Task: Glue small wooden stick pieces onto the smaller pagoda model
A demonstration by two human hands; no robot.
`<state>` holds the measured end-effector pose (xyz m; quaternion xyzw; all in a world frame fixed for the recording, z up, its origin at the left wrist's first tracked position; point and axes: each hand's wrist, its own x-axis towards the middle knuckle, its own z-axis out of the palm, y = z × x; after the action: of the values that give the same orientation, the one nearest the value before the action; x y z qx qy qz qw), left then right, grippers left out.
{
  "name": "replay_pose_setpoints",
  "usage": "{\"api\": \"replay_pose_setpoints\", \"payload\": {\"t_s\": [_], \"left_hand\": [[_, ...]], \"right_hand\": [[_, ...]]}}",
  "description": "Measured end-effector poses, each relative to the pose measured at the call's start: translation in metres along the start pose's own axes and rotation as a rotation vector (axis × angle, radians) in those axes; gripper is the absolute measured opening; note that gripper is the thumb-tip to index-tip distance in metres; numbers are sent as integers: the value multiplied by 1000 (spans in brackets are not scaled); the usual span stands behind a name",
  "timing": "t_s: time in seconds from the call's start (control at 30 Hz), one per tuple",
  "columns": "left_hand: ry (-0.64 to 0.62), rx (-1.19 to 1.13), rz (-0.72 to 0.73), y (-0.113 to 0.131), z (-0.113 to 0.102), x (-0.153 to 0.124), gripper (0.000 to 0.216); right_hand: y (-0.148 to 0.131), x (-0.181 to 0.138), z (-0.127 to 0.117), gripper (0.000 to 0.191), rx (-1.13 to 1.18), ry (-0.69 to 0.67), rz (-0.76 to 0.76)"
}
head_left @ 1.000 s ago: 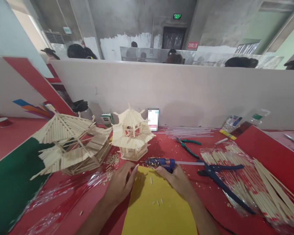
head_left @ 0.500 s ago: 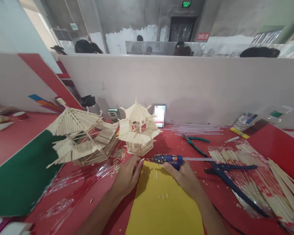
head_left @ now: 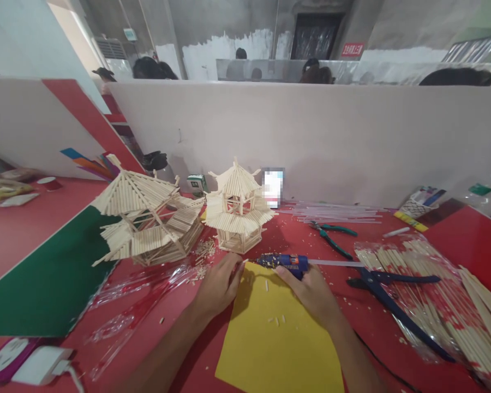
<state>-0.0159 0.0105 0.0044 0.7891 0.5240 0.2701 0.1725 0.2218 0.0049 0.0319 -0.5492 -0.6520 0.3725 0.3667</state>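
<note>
My left hand [head_left: 221, 284] lies flat, fingers out, on the top left edge of a yellow sheet [head_left: 278, 349] on the red table. My right hand [head_left: 311, 292] rests on the sheet's top right corner, fingers curled against a blue glue gun [head_left: 284, 262] that lies on its side with a clear glue stick sticking out to the right. Just beyond the hands stands a small pavilion model [head_left: 238, 207] made of wooden sticks. A larger stick model [head_left: 147, 221] sits to its left, tilted.
Blue cutters [head_left: 393, 295] and green pliers [head_left: 331, 237] lie to the right, beside bags of wooden sticks [head_left: 437, 300]. A green board [head_left: 45, 284] and crumpled plastic wrap [head_left: 139, 295] lie left. A charger [head_left: 41, 365] sits at the near left corner. A white partition [head_left: 311, 142] backs the table.
The view has shifted down and left, so everything sits further right and a charger has come into sight. Both hands stay at the yellow sheet and glue gun.
</note>
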Motion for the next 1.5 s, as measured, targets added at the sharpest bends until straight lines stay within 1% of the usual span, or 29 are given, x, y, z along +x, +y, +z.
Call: {"api": "replay_pose_setpoints", "payload": {"t_s": [0.47, 0.7, 0.83, 1.13, 1.3, 1.5], "left_hand": [[26, 16, 14, -3, 2, -1, 21], [17, 36, 7, -3, 2, -1, 20], [7, 66, 17, -3, 2, -2, 17], [-3, 54, 4, -3, 1, -1, 23], [-16, 38, -7, -3, 0, 0, 26], [-15, -14, -7, -2, 0, 0, 28]], "right_hand": [[0, 0, 1, 33, -38, -1, -20], [-1, -1, 3, 35, -41, -16, -12], [0, -1, 4, 35, -26, 2, 2], [4, 0, -4, 38, -31, -15, 47], [6, -1, -3, 38, 14, -34, 67], [4, -2, -2, 38, 16, -39, 77]]}}
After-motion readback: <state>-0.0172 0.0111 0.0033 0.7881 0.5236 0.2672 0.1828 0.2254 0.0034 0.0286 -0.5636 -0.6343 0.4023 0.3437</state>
